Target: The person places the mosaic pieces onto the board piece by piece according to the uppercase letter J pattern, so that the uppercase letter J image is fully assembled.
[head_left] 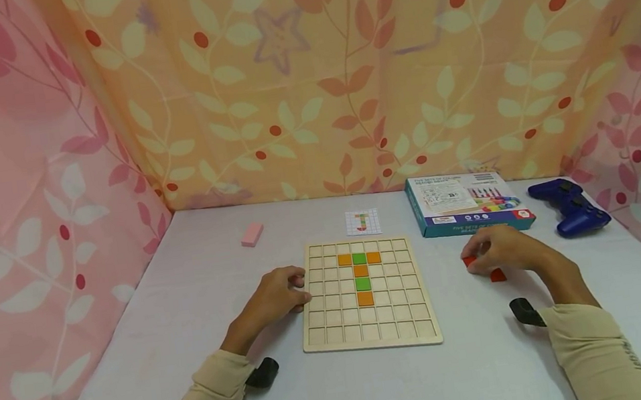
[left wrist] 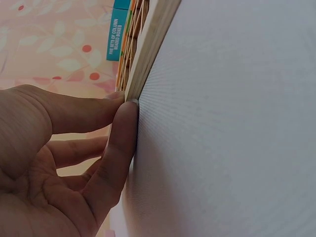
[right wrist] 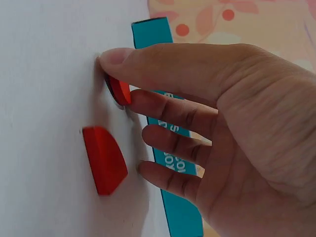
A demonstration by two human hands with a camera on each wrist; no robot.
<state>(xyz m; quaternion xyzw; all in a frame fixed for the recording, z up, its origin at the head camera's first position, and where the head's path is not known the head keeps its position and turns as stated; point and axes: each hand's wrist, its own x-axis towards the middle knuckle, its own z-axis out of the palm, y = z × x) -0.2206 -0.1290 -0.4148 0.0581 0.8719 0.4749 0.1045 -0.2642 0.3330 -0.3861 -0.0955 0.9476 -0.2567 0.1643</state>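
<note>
A wooden grid board (head_left: 396, 329) lies on the white table, bearing several orange tiles (head_left: 365, 299) and two green tiles (head_left: 363, 283) in a T-like pattern. At its left edge my left hand (head_left: 272, 295) pinches the rim between thumb and index finger, as the board edge (left wrist: 148, 57) in the left wrist view shows. To the right of the board, my right hand (head_left: 503, 249) holds a small red piece (right wrist: 120, 90) between thumb and index finger, close to the tabletop. Another red piece with a curved side (right wrist: 102, 160) lies just beneath that hand.
Behind the board is a small pattern card (head_left: 362, 222) with a J-shaped figure. A pink block (head_left: 252, 234) lies at the back left. A boxed bead set (head_left: 469, 224) and a blue game controller (head_left: 570, 206) sit at the back right, before a floral curtain (head_left: 306, 94).
</note>
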